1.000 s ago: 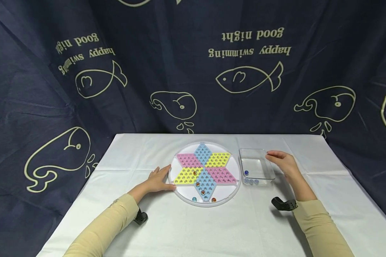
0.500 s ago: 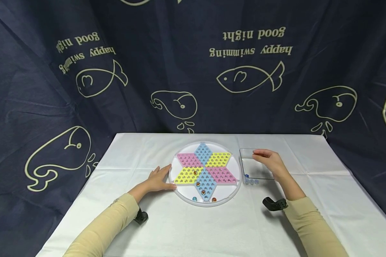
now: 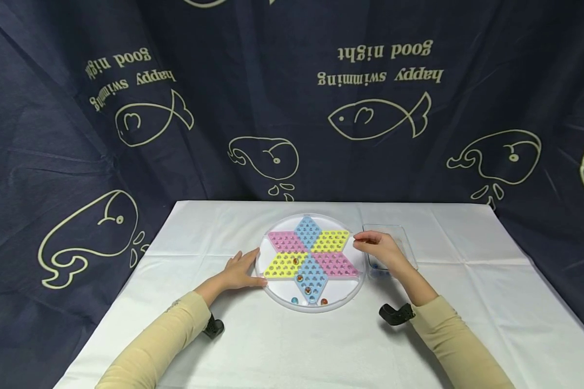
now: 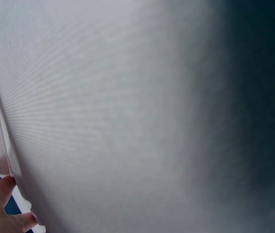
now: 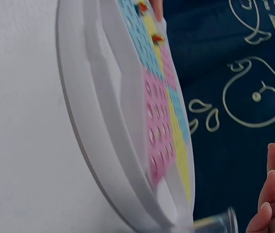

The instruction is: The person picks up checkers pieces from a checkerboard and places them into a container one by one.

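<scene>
A round white Chinese checkers board (image 3: 274, 298) with a coloured star lies on the table. Against its left rim rests my left hand (image 3: 237, 272), thumb and fingers spread along the edge; the left wrist view catches its fingertips (image 4: 4, 187) at the rim. My right hand (image 3: 383, 253) hovers by the board's right edge, thumb and forefinger close together, nothing showing between them. Loosely bent fingers (image 5: 273, 187) appear in the right wrist view. Red-patterned marbles (image 3: 299, 278) sit in the star's holes. A teal marble (image 3: 294, 300) and an orange marble (image 3: 324, 301) lie in the front trough.
To the board's right stands a clear box (image 3: 407, 248), partly hidden behind my right hand and forearm, with blue marbles (image 3: 377, 266) at its near left. A white cloth (image 3: 292, 351) covers the table, and a dark printed curtain (image 3: 204, 162) hangs behind.
My right hand has left the clear box's right wall and passed leftward over the box to the board's right edge. The left hand stays at the left rim.
</scene>
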`<state>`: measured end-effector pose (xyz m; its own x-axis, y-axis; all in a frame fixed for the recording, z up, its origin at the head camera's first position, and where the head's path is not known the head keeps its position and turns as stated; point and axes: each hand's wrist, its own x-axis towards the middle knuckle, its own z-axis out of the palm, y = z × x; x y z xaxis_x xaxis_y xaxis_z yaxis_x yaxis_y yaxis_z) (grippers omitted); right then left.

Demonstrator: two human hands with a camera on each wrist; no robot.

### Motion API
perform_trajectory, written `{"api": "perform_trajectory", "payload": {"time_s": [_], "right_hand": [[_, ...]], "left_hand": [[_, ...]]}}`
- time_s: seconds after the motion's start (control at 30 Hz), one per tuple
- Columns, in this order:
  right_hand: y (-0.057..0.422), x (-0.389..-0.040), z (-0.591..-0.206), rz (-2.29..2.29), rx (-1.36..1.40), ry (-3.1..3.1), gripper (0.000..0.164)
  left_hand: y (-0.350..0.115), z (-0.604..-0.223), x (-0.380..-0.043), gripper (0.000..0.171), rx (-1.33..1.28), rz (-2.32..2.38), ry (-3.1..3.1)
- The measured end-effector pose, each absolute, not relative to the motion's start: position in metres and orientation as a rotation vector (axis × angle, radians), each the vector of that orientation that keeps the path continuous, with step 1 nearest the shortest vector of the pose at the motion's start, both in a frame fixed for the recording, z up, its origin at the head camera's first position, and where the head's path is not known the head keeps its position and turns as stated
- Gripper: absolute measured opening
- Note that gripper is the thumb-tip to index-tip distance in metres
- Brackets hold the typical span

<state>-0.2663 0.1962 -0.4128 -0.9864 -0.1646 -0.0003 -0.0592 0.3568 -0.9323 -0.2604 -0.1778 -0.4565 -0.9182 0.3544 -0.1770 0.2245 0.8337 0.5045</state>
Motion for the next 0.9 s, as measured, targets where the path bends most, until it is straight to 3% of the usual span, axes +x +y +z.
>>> {"api": "perform_trajectory", "payload": {"time_s": [0.9], "right_hand": [[0.135,-0.255,-0.439,-1.542,-0.569,2.359,0.033]], "left_hand": [[-0.177,-0.457,-0.262,0.098,0.431,0.713,2.747]]}}
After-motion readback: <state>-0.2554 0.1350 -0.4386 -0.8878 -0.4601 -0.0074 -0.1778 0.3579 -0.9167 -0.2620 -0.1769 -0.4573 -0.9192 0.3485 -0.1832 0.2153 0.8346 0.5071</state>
